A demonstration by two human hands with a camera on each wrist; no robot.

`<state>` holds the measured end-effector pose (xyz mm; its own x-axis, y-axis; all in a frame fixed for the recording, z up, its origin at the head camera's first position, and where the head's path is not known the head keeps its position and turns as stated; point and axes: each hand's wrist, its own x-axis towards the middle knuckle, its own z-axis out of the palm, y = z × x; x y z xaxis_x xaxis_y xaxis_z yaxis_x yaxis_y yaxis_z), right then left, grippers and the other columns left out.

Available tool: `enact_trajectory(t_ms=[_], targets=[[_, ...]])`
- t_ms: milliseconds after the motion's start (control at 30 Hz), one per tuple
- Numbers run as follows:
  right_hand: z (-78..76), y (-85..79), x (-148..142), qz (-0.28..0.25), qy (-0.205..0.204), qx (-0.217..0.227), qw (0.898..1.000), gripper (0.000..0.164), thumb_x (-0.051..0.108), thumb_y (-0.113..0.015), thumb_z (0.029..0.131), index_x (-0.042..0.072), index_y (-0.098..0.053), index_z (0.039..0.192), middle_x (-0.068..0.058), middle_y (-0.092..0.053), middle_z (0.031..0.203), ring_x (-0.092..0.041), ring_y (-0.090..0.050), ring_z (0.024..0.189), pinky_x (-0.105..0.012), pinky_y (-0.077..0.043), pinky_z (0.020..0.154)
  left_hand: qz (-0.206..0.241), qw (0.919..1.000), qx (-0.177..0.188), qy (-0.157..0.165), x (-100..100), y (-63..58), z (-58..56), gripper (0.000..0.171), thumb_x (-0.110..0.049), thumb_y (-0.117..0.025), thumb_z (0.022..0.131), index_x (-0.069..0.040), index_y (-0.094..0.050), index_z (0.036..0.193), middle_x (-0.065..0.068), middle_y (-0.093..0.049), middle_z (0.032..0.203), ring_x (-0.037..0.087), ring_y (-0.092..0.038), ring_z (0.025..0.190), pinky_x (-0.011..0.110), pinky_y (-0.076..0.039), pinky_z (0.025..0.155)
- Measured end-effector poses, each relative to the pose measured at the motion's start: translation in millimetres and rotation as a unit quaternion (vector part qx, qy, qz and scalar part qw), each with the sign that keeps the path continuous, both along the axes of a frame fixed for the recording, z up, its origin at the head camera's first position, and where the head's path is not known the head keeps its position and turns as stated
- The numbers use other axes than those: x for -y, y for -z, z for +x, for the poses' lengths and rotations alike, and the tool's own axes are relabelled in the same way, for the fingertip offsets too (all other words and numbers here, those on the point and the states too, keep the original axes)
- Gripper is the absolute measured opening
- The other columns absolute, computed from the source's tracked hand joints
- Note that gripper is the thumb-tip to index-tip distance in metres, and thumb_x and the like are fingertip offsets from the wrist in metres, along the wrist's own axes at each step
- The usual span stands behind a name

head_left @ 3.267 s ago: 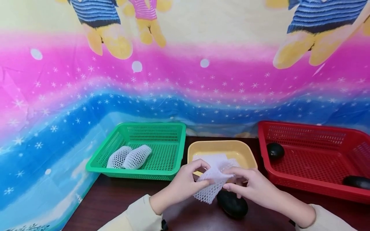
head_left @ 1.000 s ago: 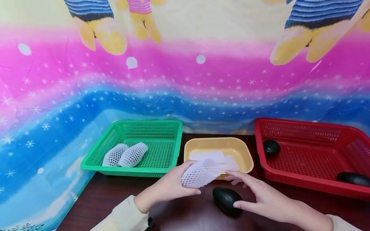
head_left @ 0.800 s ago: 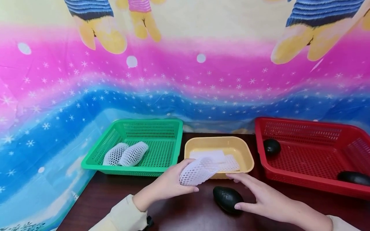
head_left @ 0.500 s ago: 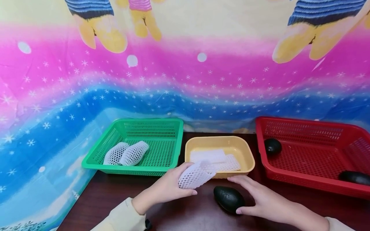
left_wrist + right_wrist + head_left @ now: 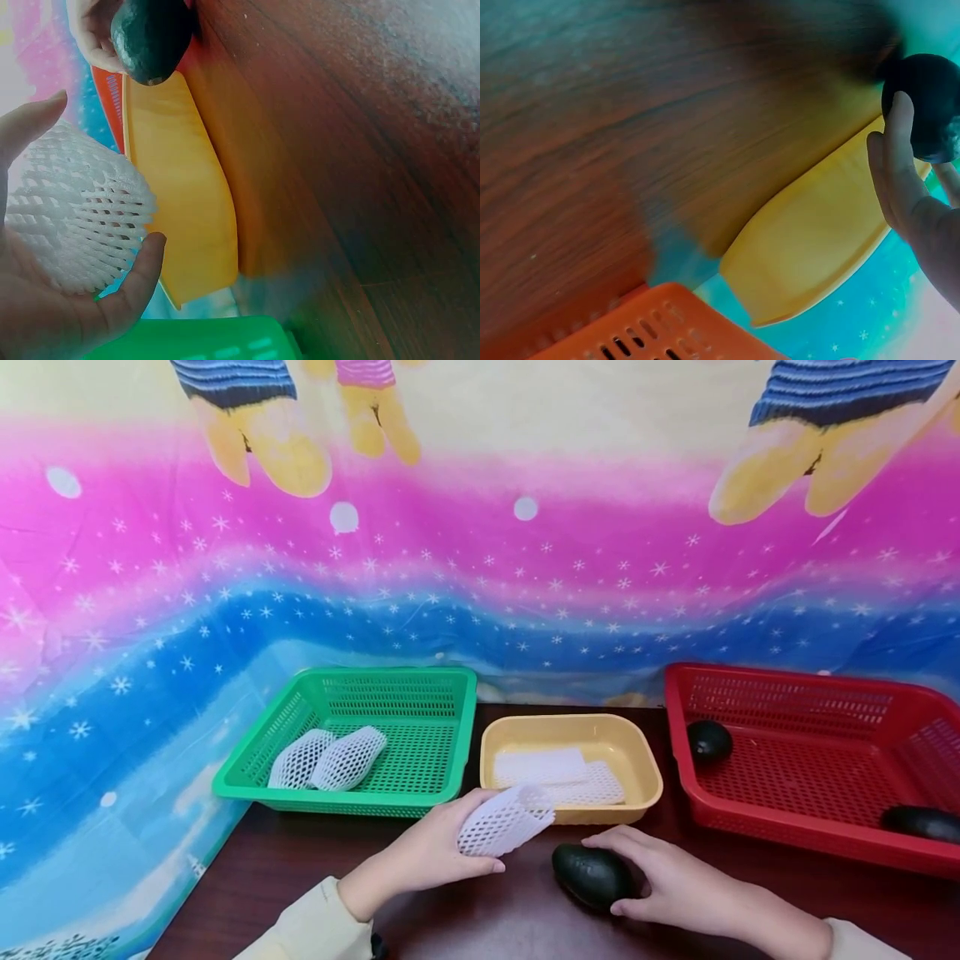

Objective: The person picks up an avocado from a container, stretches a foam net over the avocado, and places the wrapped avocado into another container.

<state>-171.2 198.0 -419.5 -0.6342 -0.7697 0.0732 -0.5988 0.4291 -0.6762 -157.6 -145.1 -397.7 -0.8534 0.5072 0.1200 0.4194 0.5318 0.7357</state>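
Observation:
In the head view my left hand (image 5: 431,852) holds a white foam net sleeve (image 5: 506,822), its mouth spread and facing right. The left wrist view shows the thumb and fingers curled round that net sleeve (image 5: 82,202). To the right, a dark green avocado (image 5: 592,877) lies on the brown table in front of the yellow tub. My right hand (image 5: 686,881) grips its right end, thumb on the near side and fingers on the far side. The right wrist view shows a fingertip against the avocado (image 5: 922,105).
The yellow tub (image 5: 652,777) contains flat white foam sleeves (image 5: 540,766). On the left, a green basket (image 5: 465,752) holds two net-wrapped items (image 5: 348,758). A red basket (image 5: 787,835) on the right has two dark avocados (image 5: 708,741) in it. A printed cloth hangs behind.
Earlier both hands worked at the net sleeve above the avocado. The right hand has since let go of it and closed on the avocado, while the left has drawn the sleeve slightly left.

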Motion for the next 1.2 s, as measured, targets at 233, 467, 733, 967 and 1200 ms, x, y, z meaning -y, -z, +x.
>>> enact_trajectory(t_ms=[233, 467, 733, 967, 1200], targets=[[2.0, 3.3, 6, 0.019, 0.016, -0.105, 0.994, 0.059, 0.042, -0.084, 0.085, 0.019, -0.059, 0.133, 0.002, -0.059, 0.128, -0.013, -0.060, 0.116, -0.031, -0.054, 0.090, -0.003, 1.0000, 0.001, 0.006, 1, 3.6, 0.2, 0.070, -0.026, -0.087, 0.084, -0.018, -0.052, 0.144, -0.001, -0.066, 0.127, 0.013, -0.062, 0.114, 0.036, -0.051, 0.096], [2.1, 0.2, 7, 0.039, 0.023, -0.052, 0.998, 0.060, 0.041, -0.084, 0.085, 0.022, -0.058, 0.135, 0.001, -0.059, 0.130, -0.011, -0.059, 0.114, -0.031, -0.054, 0.088, -0.004, 0.9999, -0.004, 0.009, 1, 6.3, -0.2, 0.069, -0.026, -0.087, 0.083, -0.020, -0.052, 0.143, -0.002, -0.066, 0.126, 0.012, -0.062, 0.113, 0.036, -0.052, 0.096], [2.8, -0.8, 8, 0.047, 0.023, -0.025, 0.998, 0.058, 0.038, -0.083, 0.087, 0.024, -0.057, 0.137, 0.003, -0.058, 0.131, -0.007, -0.057, 0.113, -0.030, -0.054, 0.086, -0.010, 0.9999, 0.004, 0.010, -1, 2.8, -1.0, 0.072, -0.027, -0.086, 0.084, -0.021, -0.051, 0.146, -0.003, -0.065, 0.130, 0.012, -0.062, 0.115, 0.036, -0.051, 0.096], [5.7, 0.3, 6, 0.035, 0.016, -0.038, 0.999, 0.056, 0.034, -0.083, 0.087, 0.030, -0.055, 0.136, 0.007, -0.056, 0.128, -0.005, -0.057, 0.109, -0.028, -0.054, 0.083, -0.016, 0.9998, 0.002, 0.010, -5, 0.5, 0.5, 0.069, -0.028, -0.087, 0.083, -0.019, -0.054, 0.142, -0.002, -0.065, 0.127, 0.010, -0.062, 0.112, 0.034, -0.052, 0.094], [5.9, -14.3, 3, 0.025, 0.028, -0.045, 0.998, 0.058, 0.036, -0.082, 0.088, 0.029, -0.054, 0.138, 0.006, -0.056, 0.128, -0.006, -0.057, 0.105, -0.028, -0.055, 0.080, -0.019, 0.9998, -0.002, 0.009, -5, -0.5, 1.0, 0.067, -0.029, -0.087, 0.083, -0.017, -0.054, 0.140, -0.001, -0.066, 0.126, 0.011, -0.062, 0.112, 0.035, -0.052, 0.094]])
